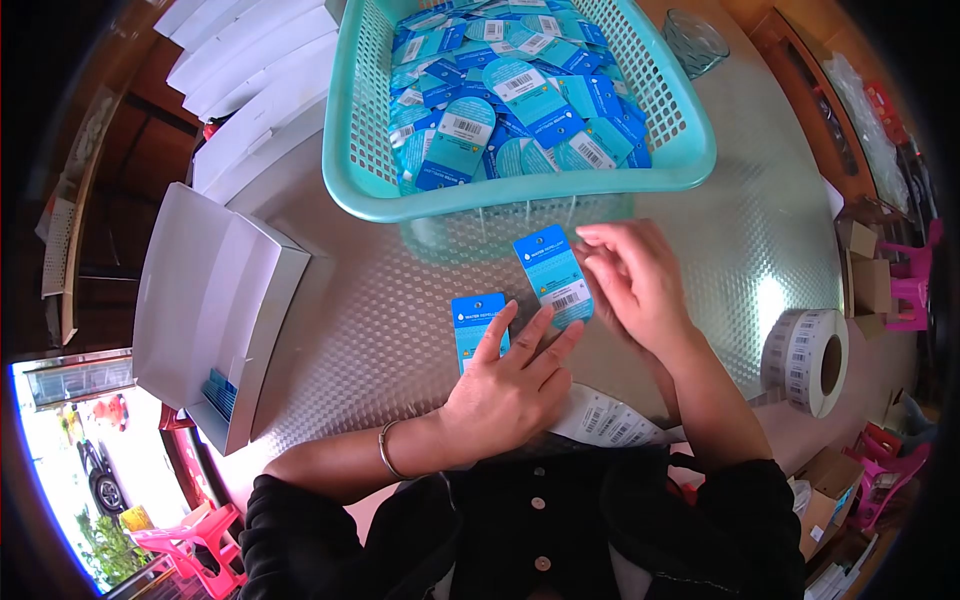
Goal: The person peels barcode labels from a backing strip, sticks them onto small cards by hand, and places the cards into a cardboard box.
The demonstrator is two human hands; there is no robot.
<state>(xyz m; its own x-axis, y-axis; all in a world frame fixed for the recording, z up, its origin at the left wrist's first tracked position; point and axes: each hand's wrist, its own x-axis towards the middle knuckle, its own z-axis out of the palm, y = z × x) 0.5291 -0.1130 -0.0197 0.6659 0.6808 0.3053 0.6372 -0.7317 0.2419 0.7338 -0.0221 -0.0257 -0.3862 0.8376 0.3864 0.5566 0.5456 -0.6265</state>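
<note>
Two blue cards lie on the textured table in front of me. My left hand has its fingers spread over them, touching the lower edge of the right card, which bears a white barcode label, and covering part of the left card. Just right of the right card is my right hand, its fingers curled near the card's edge; whether something small is between them is not visible. A strip of barcode labels lies beneath my left hand, close to my body.
A turquoise basket full of similar cards stands at the back. An open white box holding some cards is at the left, with stacked white boxes behind it. A label roll stands at the right, a glass at the back right.
</note>
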